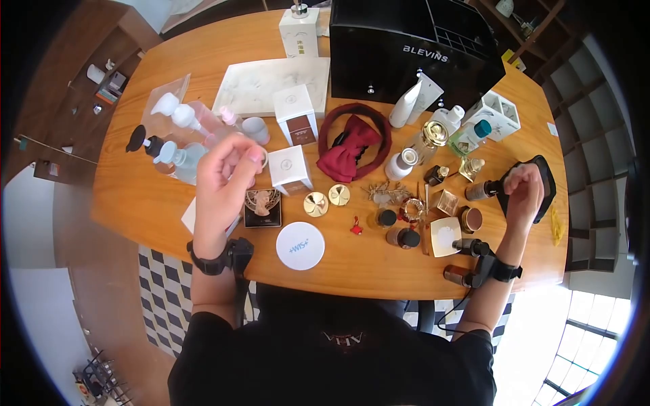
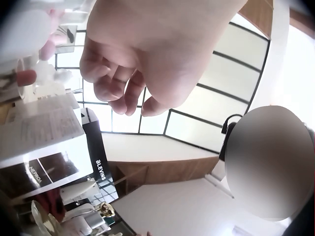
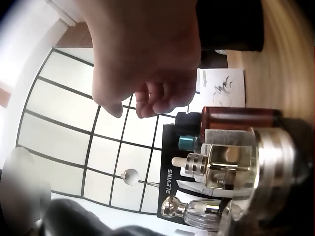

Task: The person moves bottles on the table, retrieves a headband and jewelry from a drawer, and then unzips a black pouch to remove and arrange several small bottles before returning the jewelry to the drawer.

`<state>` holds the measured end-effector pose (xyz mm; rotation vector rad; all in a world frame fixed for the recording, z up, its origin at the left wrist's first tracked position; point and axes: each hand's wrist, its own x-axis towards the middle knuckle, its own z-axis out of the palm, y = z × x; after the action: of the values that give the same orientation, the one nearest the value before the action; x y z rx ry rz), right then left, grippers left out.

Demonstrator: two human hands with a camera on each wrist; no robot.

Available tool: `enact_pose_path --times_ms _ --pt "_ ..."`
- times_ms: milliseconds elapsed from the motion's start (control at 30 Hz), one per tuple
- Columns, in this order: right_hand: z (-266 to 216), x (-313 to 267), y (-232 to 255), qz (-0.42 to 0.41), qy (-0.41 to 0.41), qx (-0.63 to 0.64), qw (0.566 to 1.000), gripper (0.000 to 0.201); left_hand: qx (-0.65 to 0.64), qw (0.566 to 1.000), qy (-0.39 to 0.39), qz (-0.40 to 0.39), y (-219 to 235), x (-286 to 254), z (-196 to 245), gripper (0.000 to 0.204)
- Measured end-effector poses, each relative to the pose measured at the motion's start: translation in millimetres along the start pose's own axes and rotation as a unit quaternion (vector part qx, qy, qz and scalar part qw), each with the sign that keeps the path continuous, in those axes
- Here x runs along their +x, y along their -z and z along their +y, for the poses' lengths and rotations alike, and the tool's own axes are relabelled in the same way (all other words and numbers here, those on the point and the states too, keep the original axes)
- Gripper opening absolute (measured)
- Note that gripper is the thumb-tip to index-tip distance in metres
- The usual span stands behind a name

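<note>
Head view: oval honey-coloured wooden table (image 1: 135,196) strewn with cosmetics, standing on black-and-white chequered floor (image 1: 159,298), flanked by dark wooden shelving (image 1: 81,74) and bright window panes (image 1: 575,352). Left hand (image 1: 227,177) raised above tabletop, fingers loosely curled, nothing visibly held; nearest below, small white square carton with brown base (image 1: 290,169) and clear pump bottles (image 1: 177,145). Right hand (image 1: 524,193) lifted beside flat black pouch (image 1: 545,183), fingers curled; whether touching or gripping it, cannot tell. Black glossy organiser box lettered BLEVINS (image 1: 413,51) at far edge.
</note>
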<state>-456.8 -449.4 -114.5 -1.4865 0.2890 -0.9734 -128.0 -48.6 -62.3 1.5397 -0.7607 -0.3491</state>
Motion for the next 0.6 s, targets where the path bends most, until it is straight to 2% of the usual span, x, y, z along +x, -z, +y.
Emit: enact_pose_path --times_ms 67,167,300,433,533,600 --pt "-1.9 -6.8 10.5 0.001 0.016 0.023 1.000 0.032 -0.017 0.999 -0.022 0.023 0.8 -4.9 -3.2 0.012" --pt "-4.3 -8.1 18.0 0.054 0.010 0.080 0.995 0.033 -0.027 0.998 -0.035 0.037 -3.8 -7.8 -2.5 0.010" --pt "-1.6 -7.6 15.8 0.079 0.020 0.031 0.996 0.035 0.010 0.999 -0.035 0.014 -9.9 -9.1 -7.8 0.006" --pt "4.7 -7.7 17.3 0.054 0.010 0.012 0.998 0.033 0.067 0.997 -0.024 -0.010 -17.4 -11.5 -13.2 0.003" --pt "11.5 -6.0 21.8 0.080 -0.028 -0.063 0.994 0.028 0.103 0.993 -0.040 -0.029 -13.7 -12.8 -19.0 0.004" --pt "8.6 -4.3 14.5 0.104 -0.047 -0.083 0.990 0.029 0.105 0.993 -0.050 0.000 -18.6 -12.3 -23.3 0.009"
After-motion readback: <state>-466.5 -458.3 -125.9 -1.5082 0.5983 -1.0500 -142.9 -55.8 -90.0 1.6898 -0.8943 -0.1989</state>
